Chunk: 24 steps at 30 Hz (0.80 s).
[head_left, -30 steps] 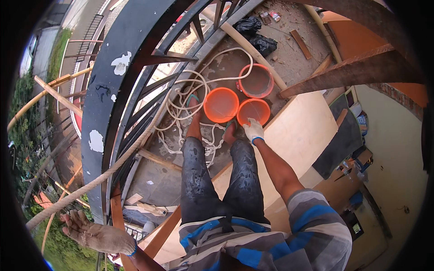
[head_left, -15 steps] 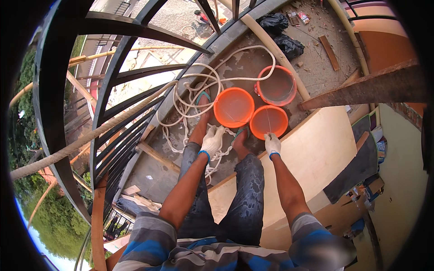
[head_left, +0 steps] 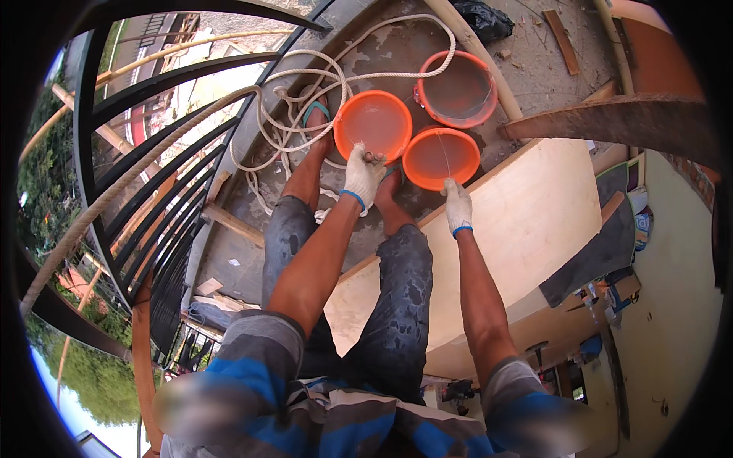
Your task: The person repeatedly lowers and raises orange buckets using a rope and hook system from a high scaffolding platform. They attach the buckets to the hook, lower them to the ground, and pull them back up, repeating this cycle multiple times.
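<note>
Three orange buckets down on the floor (head_left: 237,278), hands at two, nothing lifted

Right hand (head_left: 458,204) has its fingers closed, looks like, on the wire handle (head_left: 445,155) of the right bucket (head_left: 411,156). Left hand (head_left: 363,182) is at the near rim of the left bucket (head_left: 374,97), fingers curled, can't tell if they've got hold. Back bucket (head_left: 456,123) sits just behind, no hand on it. I'd call it early days: one gripped, one maybe, one untouched. In the way: white rope (head_left: 389,75) looped beside the left foot (head_left: 322,131), railing (head_left: 183,82) on the left, board (head_left: 534,198) and beam (head_left: 603,118) crowding the right.
</note>
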### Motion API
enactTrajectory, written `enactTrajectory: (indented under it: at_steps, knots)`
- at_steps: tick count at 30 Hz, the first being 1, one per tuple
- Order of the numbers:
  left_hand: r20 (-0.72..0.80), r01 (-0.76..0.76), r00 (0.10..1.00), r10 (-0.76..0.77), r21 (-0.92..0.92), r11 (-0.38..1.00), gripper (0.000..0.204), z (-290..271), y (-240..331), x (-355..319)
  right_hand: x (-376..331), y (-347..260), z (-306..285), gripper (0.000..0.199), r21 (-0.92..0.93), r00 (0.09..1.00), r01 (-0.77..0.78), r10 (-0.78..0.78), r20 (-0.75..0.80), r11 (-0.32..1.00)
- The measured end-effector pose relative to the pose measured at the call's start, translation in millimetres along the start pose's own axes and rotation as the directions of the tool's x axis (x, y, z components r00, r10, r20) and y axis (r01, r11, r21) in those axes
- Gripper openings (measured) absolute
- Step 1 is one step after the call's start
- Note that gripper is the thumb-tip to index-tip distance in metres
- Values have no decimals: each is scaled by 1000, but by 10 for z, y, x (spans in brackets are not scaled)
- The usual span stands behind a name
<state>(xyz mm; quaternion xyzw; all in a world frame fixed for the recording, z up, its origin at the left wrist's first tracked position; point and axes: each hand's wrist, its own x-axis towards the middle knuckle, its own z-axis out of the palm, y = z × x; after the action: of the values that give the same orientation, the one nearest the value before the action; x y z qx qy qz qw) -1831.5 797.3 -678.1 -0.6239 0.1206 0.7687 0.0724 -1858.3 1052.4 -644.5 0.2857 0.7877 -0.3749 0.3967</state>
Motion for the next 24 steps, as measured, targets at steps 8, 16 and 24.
enactTrajectory:
  at_steps: [8, 16, 24]
  knots:
    - [-128, -66, 991, 47, -152, 986, 40, 51, -35, -377, -89, -31, 80, 50, 199, 1000, -14, 19, -22, 980]
    - [-187, -94, 982, 36, -317, 944, 41, 101, 157, -1181, -668, -438, -113, 37, 365, 999, -11, -1, 32, 931]
    - [-214, -201, 971, 107, -491, 848, 27, 105, 326, -1849, -1462, -1264, -467, 27, 451, 999, -7, -8, 32, 893]
